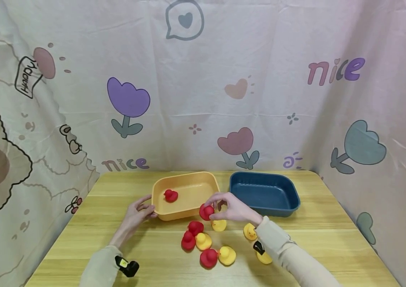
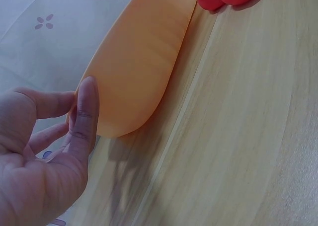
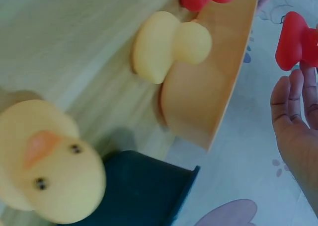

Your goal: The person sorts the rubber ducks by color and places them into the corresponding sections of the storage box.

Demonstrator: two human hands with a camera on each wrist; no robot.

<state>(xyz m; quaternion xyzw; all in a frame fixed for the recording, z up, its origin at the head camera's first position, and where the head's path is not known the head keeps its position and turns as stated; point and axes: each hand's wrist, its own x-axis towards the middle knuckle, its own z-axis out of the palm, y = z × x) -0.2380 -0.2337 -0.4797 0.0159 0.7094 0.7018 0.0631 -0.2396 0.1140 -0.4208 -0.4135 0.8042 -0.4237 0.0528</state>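
The right hand (image 1: 233,209) has a red duck (image 1: 206,212) pinched in its grip, thumb and fingertips curled round it, right at the near right corner of the orange tray (image 1: 174,216). The right wrist view shows that red duck (image 3: 295,41) up at the fingertips (image 3: 290,94), beside the orange tray's wall (image 3: 208,107).

Over at the tray's near left corner, the left hand (image 1: 136,213) lies with its grip relaxed and holding nothing, straight fingers (image 2: 85,114) resting against the outside of the wall (image 2: 136,72).

Inside the orange tray, another red duck (image 1: 170,195) sits toward its left end. Just right of the tray, and apart from it, stands a dark blue tray (image 1: 264,194).

In front of the orange tray, on the pale wooden table (image 1: 332,235), the rest of the flock is scattered: three red ducks (image 1: 195,228) and several yellow ducks (image 1: 226,255), one yellow duck (image 1: 219,225) sitting just below the right hand. The table shows long lengthwise planks with a light grain.

Behind the tray and round both sides of the table hangs a pale cloth backdrop (image 1: 203,79), printed with tulips, hearts, a speech bubble and the word "nice". Both arms wear light beige sleeves (image 1: 285,247), each with a small black device at the wrist.
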